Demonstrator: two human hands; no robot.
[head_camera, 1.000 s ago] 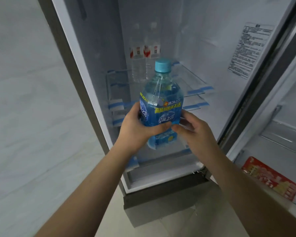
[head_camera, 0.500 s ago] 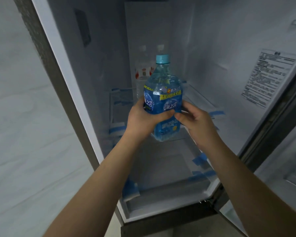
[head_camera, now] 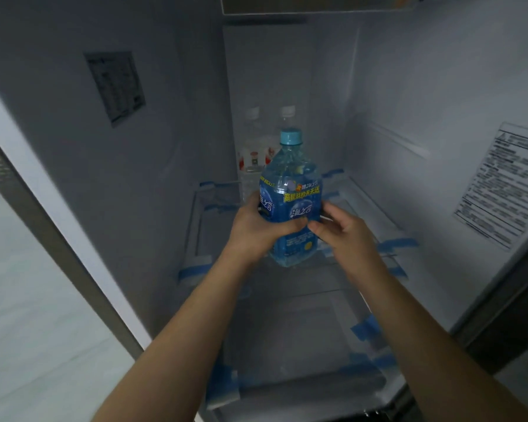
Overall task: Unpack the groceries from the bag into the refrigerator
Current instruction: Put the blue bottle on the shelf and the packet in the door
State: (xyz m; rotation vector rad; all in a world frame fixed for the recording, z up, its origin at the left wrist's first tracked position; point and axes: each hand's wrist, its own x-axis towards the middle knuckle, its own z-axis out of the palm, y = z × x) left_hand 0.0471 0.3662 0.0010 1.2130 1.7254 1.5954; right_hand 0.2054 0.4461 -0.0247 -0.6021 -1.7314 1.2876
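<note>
Two hands hold one blue drink bottle point(head_camera: 290, 205) upright inside the open refrigerator point(head_camera: 409, 102), its base at the glass shelf point(head_camera: 360, 208), though contact cannot be told. The left hand point(head_camera: 258, 229) grips the bottle around its blue label, thumb across the front. The right hand point(head_camera: 343, 231) has curled fingers at the label's right side, thumb tip touching the bottle. Behind it, two clear water bottles point(head_camera: 253, 153) with white caps stand at the back wall. Blue tape strips point(head_camera: 366, 328) mark the shelf edges. A printed sticker point(head_camera: 503, 184) sits on the right inner wall.
</note>
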